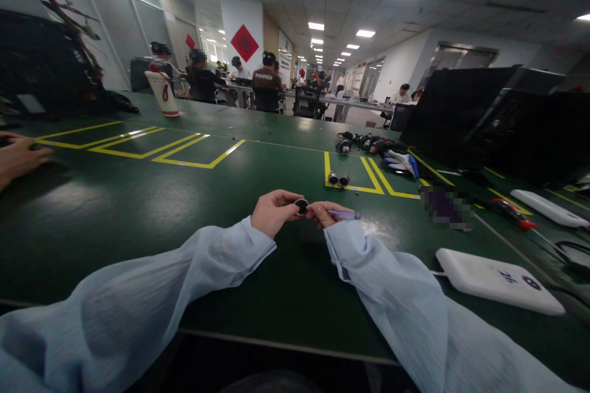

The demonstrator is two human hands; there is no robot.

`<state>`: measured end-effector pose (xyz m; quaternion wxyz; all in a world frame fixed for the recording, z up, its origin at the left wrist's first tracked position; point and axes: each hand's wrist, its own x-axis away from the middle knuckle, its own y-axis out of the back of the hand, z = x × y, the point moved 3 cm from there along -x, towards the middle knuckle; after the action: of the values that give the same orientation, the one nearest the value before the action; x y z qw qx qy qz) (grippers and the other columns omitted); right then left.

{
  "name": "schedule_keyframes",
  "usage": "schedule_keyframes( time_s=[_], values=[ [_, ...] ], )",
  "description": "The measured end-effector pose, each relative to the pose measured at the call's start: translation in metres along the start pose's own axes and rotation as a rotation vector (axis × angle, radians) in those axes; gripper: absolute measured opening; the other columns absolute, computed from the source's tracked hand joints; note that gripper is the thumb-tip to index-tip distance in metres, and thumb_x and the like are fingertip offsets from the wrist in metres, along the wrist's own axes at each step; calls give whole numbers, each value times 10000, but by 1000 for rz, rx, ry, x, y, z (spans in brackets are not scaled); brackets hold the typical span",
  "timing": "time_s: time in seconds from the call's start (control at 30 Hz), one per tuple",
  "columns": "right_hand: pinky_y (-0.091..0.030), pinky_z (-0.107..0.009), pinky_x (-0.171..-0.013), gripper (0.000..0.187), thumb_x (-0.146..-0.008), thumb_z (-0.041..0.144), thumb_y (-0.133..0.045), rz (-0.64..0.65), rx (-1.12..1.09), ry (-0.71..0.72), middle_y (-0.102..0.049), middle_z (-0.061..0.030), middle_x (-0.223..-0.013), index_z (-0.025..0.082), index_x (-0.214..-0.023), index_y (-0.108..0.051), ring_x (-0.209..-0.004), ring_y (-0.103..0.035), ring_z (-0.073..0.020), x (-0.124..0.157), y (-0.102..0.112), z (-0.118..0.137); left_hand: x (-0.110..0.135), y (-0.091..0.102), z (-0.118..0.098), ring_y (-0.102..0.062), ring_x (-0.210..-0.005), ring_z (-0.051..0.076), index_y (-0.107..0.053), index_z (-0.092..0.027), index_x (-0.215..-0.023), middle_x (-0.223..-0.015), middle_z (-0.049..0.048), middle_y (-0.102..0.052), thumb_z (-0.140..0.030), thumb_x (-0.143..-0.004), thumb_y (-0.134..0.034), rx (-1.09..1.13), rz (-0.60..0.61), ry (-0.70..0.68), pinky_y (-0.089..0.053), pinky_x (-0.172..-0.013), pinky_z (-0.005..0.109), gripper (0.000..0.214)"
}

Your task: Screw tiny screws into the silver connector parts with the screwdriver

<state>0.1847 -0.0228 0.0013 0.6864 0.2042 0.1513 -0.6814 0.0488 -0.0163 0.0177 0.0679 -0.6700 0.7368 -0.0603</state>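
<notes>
Just above the green table, my left hand (273,214) pinches a small round part (301,206) with a dark face and a shiny metal rim. Close against it on the right, my right hand (324,214) has its fingers closed round a small screwdriver (345,215) with a see-through purple handle. The handle points away to the right, and the fingers hide most of the tip end at the round part. Beyond my hands, two round metal parts (338,180) lie side by side at a corner of a yellow-taped box.
Dark metal parts (364,142) and a blue-white glove (401,164) lie at the back right. Nearer are a red-black screwdriver (512,214) and a white power bank (500,280). A paper cup (163,93) stands back left; another person's hand (21,156) rests at the left edge.
</notes>
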Motion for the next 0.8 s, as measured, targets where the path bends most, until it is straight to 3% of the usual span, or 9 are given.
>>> schedule_keyframes(
  time_s=[0.1,0.2,0.37,0.63,0.8],
  values=[
    [-411,-193,-400,348,-671,505,-571,23,-201,-193,-635,-23,-604,173,-728,-657,-474,-511,-89,-1,-2,-8,-2,1,3,-635,-649,153,-614,-95,-771,-700,44,-655,-85,-534,-680,-17,-14,0,-545,-649,308,247],
    [-423,-177,-402,350,-639,506,-602,12,-286,-228,-636,-18,-609,168,-718,-650,-480,-518,-80,-1,-3,-9,-2,1,4,-633,-654,151,-617,-94,-769,-702,47,-656,-79,-547,-667,-15,-16,-2,-545,-658,312,228],
    [-422,-183,-396,361,-657,514,-574,-4,-213,-164,-634,-28,-605,165,-706,-652,-479,-510,-86,0,-4,-5,-2,2,4,-633,-649,158,-616,-95,-761,-694,47,-654,-111,-533,-679,-13,-20,-12,-542,-650,320,236],
    [-432,-207,-412,270,-700,420,-573,-140,-62,-39,-637,-26,-593,167,-721,-664,-476,-527,-99,6,-4,4,-1,0,0,-619,-622,140,-618,-89,-722,-668,34,-647,-110,-513,-658,1,-36,0,-536,-595,280,214],
    [-428,-206,-408,274,-706,422,-558,-123,21,12,-629,-30,-589,173,-685,-672,-473,-522,-100,7,-5,4,0,0,-2,-614,-578,135,-616,-86,-720,-648,37,-647,-131,-531,-643,-33,-32,-14,-526,-549,261,197]
  ],
)
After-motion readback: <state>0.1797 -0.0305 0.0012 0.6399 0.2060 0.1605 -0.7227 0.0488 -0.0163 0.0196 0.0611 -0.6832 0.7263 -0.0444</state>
